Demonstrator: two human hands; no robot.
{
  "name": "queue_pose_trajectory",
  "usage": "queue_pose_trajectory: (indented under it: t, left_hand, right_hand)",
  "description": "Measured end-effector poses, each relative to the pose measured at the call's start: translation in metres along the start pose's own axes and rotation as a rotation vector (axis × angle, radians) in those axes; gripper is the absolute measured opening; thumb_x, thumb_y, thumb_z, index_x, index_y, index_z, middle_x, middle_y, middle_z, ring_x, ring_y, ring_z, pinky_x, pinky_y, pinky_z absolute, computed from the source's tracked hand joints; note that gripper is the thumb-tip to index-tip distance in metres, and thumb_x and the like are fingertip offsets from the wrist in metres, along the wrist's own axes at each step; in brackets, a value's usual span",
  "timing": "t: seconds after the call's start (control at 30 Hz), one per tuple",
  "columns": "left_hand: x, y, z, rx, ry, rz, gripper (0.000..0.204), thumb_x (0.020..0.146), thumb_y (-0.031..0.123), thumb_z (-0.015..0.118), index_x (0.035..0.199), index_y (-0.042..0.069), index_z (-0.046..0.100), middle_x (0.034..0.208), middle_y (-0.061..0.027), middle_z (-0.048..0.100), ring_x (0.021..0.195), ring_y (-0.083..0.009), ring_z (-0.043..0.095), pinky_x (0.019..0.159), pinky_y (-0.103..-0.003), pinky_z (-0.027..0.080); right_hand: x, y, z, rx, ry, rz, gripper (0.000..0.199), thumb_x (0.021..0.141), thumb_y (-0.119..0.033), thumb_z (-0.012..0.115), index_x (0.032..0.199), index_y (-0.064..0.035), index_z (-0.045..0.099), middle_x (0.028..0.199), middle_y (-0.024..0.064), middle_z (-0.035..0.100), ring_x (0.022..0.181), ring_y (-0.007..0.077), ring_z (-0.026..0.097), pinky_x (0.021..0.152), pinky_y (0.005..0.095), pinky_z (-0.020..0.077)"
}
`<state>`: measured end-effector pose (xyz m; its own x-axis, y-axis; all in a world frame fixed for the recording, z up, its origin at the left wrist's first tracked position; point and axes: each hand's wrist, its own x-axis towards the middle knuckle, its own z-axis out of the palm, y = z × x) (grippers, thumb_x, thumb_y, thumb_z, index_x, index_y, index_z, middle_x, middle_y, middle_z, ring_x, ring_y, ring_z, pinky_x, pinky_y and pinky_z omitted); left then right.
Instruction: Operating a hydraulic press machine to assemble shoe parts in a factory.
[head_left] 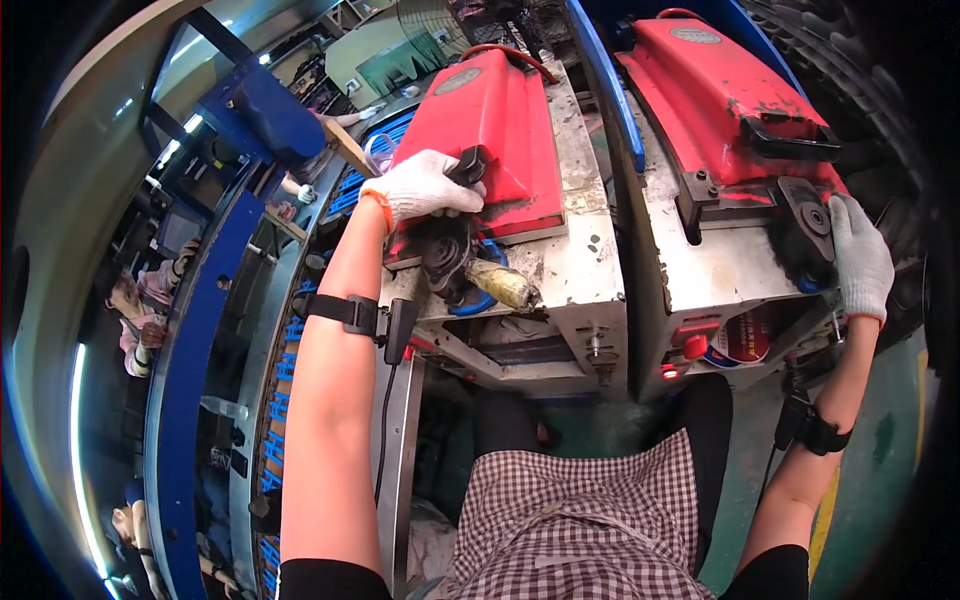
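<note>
My left hand (425, 187), in a white knit glove, is closed round the black handle (468, 165) on the front of the left red machine cover (500, 130). Below that hand, a dark shoe-shaped piece (445, 258) with a round fitting sits at the machine's front, beside a worn yellowish wrapped grip (503, 285). My right hand (862, 262), also gloved, presses its fingers against the right side of a black shoe-shaped piece (803, 225) with a round fitting on top. That piece stands at the front of the right red machine cover (715, 90); its far side hides part of the grip.
A black handle (790, 138) juts from the right cover. Between the machines runs a blue-edged panel (610, 85). A red switch (695, 346) and glowing red light (670, 372) are on the right machine's front. At left is a conveyor with blue racks (285, 385); other people work beyond it.
</note>
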<state>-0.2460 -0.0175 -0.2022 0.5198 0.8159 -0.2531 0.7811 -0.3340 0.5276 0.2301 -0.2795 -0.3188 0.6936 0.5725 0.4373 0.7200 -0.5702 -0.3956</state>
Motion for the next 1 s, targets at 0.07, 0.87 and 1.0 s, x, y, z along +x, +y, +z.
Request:
queue_pose_trajectory:
  t: [0.07,0.87,1.0]
  left_hand:
    - [0.002,0.001,0.001,-0.009,0.003,0.006,0.028,0.082,0.022,0.081,0.105,0.006,0.077,0.086,-0.0005,0.072,0.072,-0.0084,0.062,0.064,-0.025,0.048]
    - [-0.011,0.005,-0.001,0.233,0.140,0.028,0.037,0.068,0.037,0.085,0.095,0.011,0.081,0.082,-0.0051,0.076,0.074,-0.0170,0.070,0.072,-0.032,0.054]
    - [-0.003,-0.007,0.002,0.275,0.136,0.035,0.046,0.068,0.039,0.083,0.103,0.011,0.081,0.095,-0.0066,0.079,0.086,-0.0216,0.074,0.081,-0.036,0.057]
  right_hand:
    - [0.002,0.002,-0.002,-0.030,-0.021,0.012,0.047,0.104,-0.057,0.046,0.131,-0.0269,0.069,0.121,0.0152,0.072,0.112,0.0414,0.066,0.091,0.0483,0.0528]
    - [0.050,0.074,0.038,0.166,-0.150,-0.059,0.055,0.108,-0.052,0.044,0.143,-0.0118,0.059,0.136,0.0199,0.066,0.125,0.0413,0.062,0.097,0.0453,0.0507]
    - [0.075,0.099,0.066,0.276,-0.203,-0.035,0.063,0.106,-0.056,0.048,0.150,-0.0108,0.054,0.143,0.0169,0.063,0.127,0.0370,0.061,0.095,0.0474,0.0541]
